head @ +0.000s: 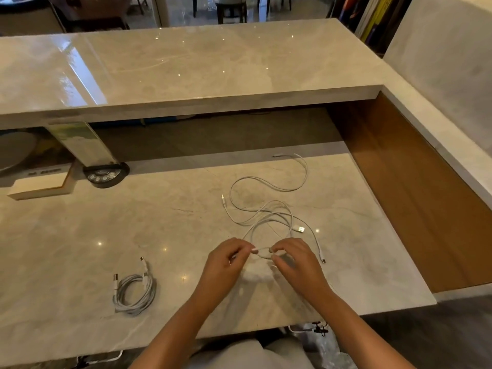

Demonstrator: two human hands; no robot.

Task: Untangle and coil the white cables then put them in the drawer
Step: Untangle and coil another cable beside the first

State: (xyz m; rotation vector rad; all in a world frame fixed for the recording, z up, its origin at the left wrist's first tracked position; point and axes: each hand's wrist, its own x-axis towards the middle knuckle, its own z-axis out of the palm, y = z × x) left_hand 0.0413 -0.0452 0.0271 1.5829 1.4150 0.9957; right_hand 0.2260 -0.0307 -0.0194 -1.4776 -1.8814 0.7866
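Observation:
Tangled white cables [269,209] lie spread on the marble desk [165,225], with loops reaching toward the back right and a USB plug [300,229] lying free. My left hand [229,258] and my right hand [291,258] both pinch one strand at the near end of the tangle, a short stretch of cable between them. A coiled white cable bundle [134,291] rests on the desk to the left, apart from both hands. No drawer is visible.
A raised marble counter [186,65] runs along the back. A round black device [106,176] and a flat white box [40,186] sit at the far left. A wooden panel [415,198] borders the desk on the right.

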